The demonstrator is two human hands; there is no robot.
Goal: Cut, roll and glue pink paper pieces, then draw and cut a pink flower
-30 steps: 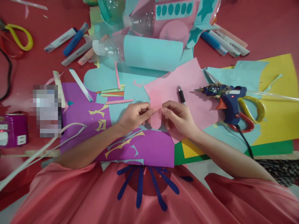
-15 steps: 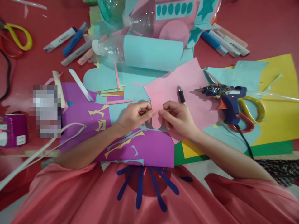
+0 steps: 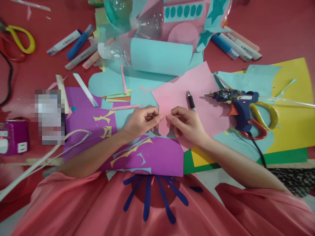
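Left hand (image 3: 141, 121) and right hand (image 3: 188, 124) pinched the small pink paper cutout (image 3: 163, 126) between fingertips above the purple sheet (image 3: 157, 155) near the table's front edge; thin paper, uneven pull could crease or tear it.

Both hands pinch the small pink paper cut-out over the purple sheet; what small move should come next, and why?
Probably press the fold flat. The left hand and right hand pinch the small rounded pink paper cut-out from both sides, fingertips nearly meeting, above the purple paper sheet. The blue hot glue gun lies untouched beside it.
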